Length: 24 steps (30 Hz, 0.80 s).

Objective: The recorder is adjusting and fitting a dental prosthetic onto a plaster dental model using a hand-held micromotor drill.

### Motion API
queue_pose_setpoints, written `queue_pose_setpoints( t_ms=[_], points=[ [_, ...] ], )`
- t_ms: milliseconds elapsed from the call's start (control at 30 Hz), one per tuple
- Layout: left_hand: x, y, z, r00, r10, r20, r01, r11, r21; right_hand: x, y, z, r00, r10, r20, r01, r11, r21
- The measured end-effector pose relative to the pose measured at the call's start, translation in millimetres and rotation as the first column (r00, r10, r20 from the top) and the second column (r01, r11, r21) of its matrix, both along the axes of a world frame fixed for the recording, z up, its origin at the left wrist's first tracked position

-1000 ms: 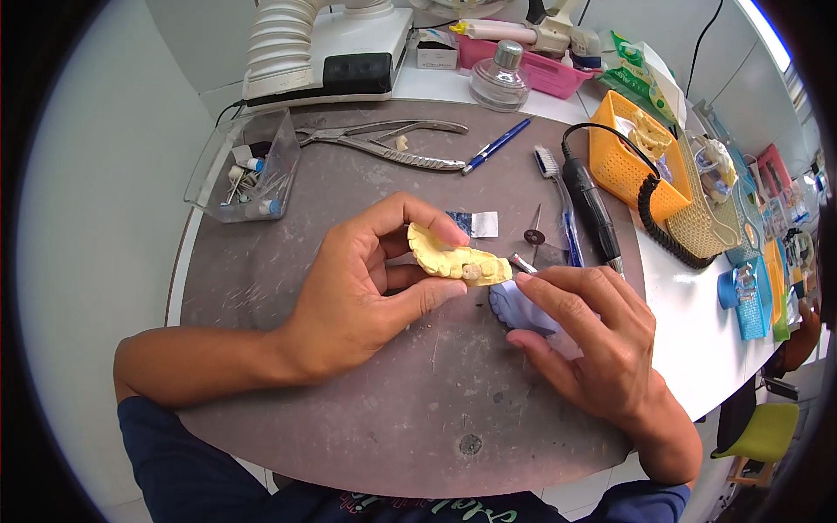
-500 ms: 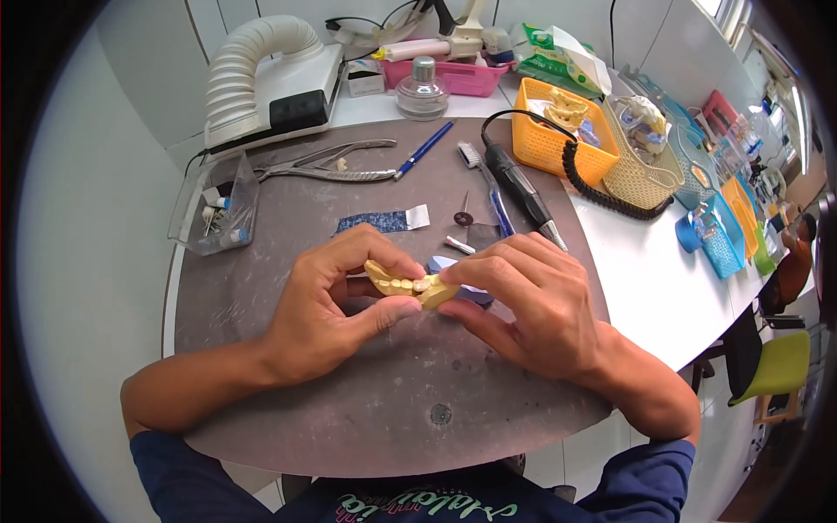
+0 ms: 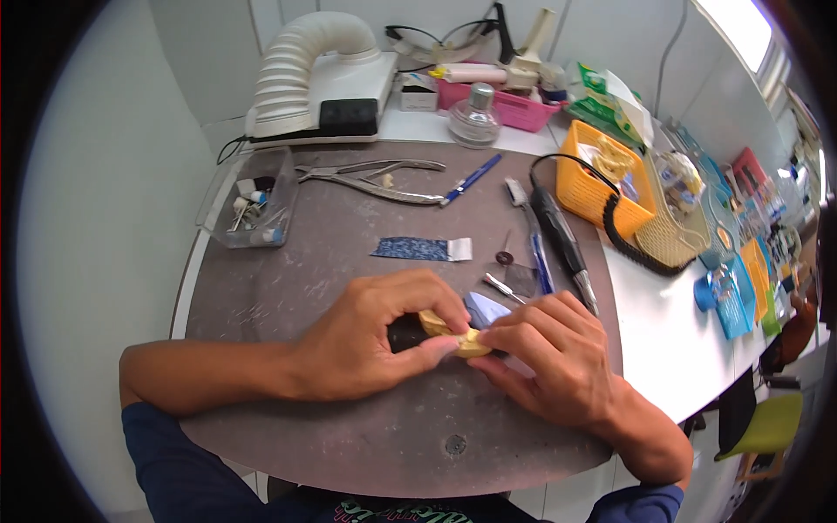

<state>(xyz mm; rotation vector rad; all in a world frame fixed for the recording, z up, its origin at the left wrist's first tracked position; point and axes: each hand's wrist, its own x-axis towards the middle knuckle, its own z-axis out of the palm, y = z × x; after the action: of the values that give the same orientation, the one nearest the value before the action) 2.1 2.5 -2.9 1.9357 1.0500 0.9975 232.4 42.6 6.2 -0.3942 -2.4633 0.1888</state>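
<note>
A yellow dental cast (image 3: 474, 349) sits between my two hands over the middle of the grey-brown bench top. My left hand (image 3: 375, 336) is closed on its left part, thumb in front and fingertips behind. From the other side, my right hand (image 3: 558, 357) pinches the right end between thumb and fingers. Much of the cast is covered by my fingers, and its teeth are hard to make out. Just behind it lies a lavender-blue block (image 3: 485, 309), partly hidden. Close by are a small metal-tipped bur (image 3: 500, 286) and a dark disc on a thin shank (image 3: 505, 258).
Farther back lie blue textured paper (image 3: 414, 248), steel pliers (image 3: 375, 181), a blue pen (image 3: 472, 179), a toothbrush (image 3: 535, 235) and a corded handpiece (image 3: 562, 240). A clear box of burs (image 3: 253, 205), a white suction hose (image 3: 292, 70) and a yellow basket (image 3: 602, 187) stand around them.
The cast has been lowered and tilted between my hands, so its row of teeth is now mostly covered. My view has shifted, moving the bench items to the right in the picture.
</note>
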Motion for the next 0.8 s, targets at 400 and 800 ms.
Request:
queue_pose_setpoints(
  t_ms=[400, 800],
  points=[
    [0.8, -4.2, -11.4, 0.999, -0.037, 0.004, 0.036, 0.991, 0.128, -9.1, -9.9, 2.3, 0.987, -0.092, 0.135, 0.088, 0.996, 0.034],
    [3.3, 3.7, -4.0, 0.998, -0.039, -0.053, 0.045, 0.993, 0.113, -3.1, 2.1, -8.7, 0.998, -0.037, 0.053, 0.037, 0.999, 0.007]
  ],
)
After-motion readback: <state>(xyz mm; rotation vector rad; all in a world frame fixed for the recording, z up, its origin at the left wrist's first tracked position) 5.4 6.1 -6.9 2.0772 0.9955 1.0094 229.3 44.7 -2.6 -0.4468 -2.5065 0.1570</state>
